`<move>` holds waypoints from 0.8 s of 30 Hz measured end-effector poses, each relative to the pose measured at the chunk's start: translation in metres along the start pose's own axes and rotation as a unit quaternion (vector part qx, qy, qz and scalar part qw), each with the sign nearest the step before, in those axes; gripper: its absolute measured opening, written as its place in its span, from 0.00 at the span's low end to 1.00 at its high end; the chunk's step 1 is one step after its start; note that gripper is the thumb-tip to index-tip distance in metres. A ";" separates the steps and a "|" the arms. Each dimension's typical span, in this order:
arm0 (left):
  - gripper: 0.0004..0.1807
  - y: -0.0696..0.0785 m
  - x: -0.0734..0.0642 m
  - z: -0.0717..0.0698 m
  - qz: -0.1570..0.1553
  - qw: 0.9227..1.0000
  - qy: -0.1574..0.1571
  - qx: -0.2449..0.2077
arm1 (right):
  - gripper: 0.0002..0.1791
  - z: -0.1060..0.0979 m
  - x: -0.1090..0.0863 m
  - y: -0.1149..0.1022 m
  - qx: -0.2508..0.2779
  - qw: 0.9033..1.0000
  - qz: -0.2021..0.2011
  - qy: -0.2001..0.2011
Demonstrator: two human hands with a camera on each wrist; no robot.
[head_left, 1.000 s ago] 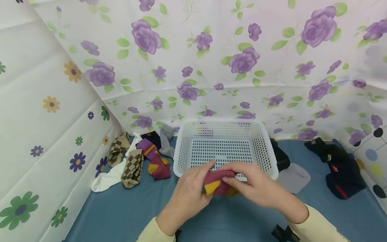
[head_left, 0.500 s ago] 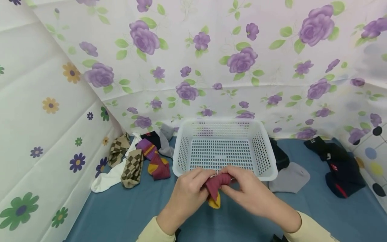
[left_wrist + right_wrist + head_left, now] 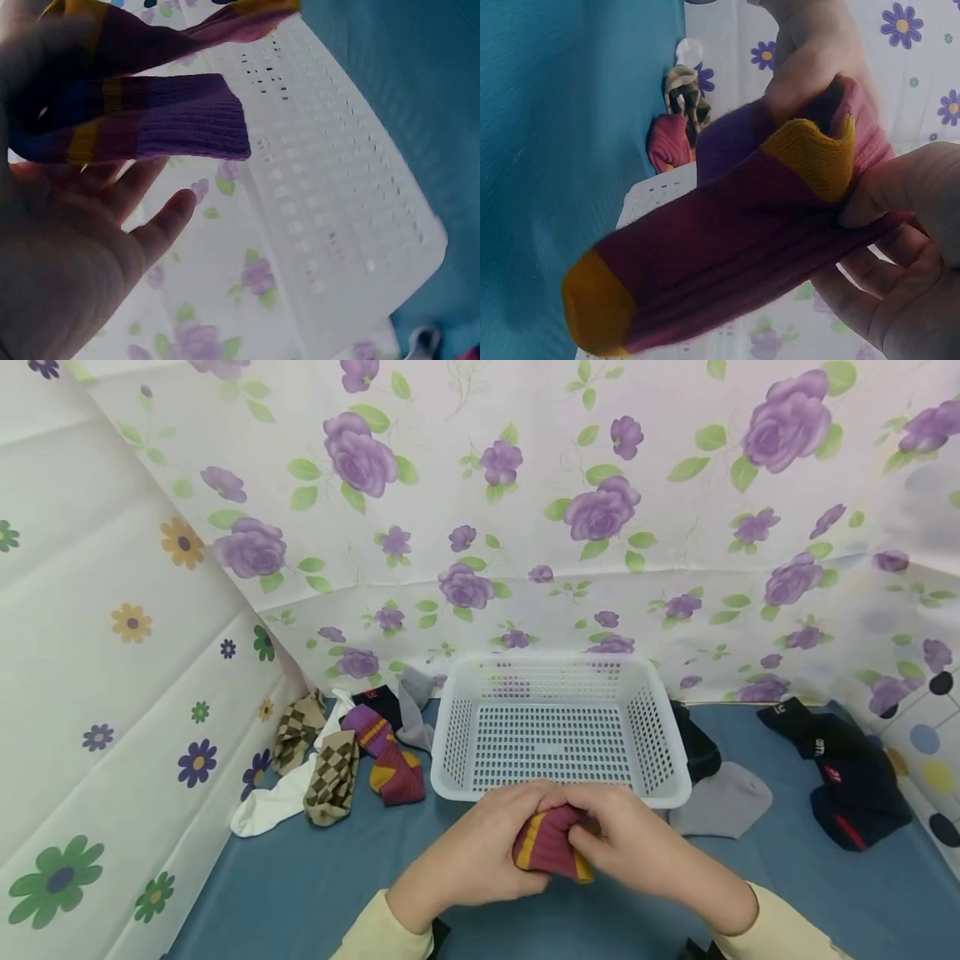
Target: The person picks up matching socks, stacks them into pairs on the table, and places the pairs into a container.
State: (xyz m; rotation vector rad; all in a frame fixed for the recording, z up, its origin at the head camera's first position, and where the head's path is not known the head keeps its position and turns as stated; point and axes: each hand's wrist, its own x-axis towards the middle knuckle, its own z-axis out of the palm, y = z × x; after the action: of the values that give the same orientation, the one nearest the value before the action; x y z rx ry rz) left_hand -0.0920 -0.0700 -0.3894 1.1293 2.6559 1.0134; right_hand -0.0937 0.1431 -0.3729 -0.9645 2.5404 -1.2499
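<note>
Both hands hold a maroon sock (image 3: 553, 843) with mustard patches and stripes, just in front of the white basket. My left hand (image 3: 480, 847) cups it from the left. From the other side, my right hand (image 3: 630, 839) pinches it, thumb on the fabric. In the left wrist view, the purple ribbed cuff of the sock (image 3: 191, 124) sticks out above loosely spread fingers. The right wrist view has the mustard toe and heel of the sock (image 3: 697, 247), with the right thumb (image 3: 900, 187) pressed against it near the heel.
The perforated white basket (image 3: 448, 735) stands behind the hands. Left of it lie a similar maroon-purple sock (image 3: 397, 774), checkered socks (image 3: 332, 777), a white sock (image 3: 270, 806) and a grey sock (image 3: 412, 714). At right are a grey sock (image 3: 723, 802) and dark socks (image 3: 855, 785).
The sock has been turned and bunched between the hands: its yellow part hung below half a second ago, and striped fabric now faces up. Both hands have drawn closer together.
</note>
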 end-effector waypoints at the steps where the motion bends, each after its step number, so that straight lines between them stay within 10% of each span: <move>1: 0.42 -0.001 0.001 0.000 0.007 0.999 -0.011 -0.037 | 0.22 0.000 0.000 0.000 -0.002 1.000 -0.002 -0.001; 7: 0.26 -0.004 0.000 -0.004 -0.032 0.982 -0.023 -0.185 | 0.24 -0.002 0.001 0.000 -0.020 1.000 -0.012 -0.017; 24: 0.11 -0.007 0.001 -0.004 -0.037 0.988 0.003 -0.151 | 0.28 0.003 -0.002 0.004 -0.013 0.997 -0.072 -0.014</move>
State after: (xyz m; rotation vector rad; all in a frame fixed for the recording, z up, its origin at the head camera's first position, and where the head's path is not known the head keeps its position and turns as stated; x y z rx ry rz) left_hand -0.0977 -0.0750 -0.3907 0.9566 2.4167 1.3471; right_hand -0.0927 0.1443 -0.3787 -1.1815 2.5110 -1.2325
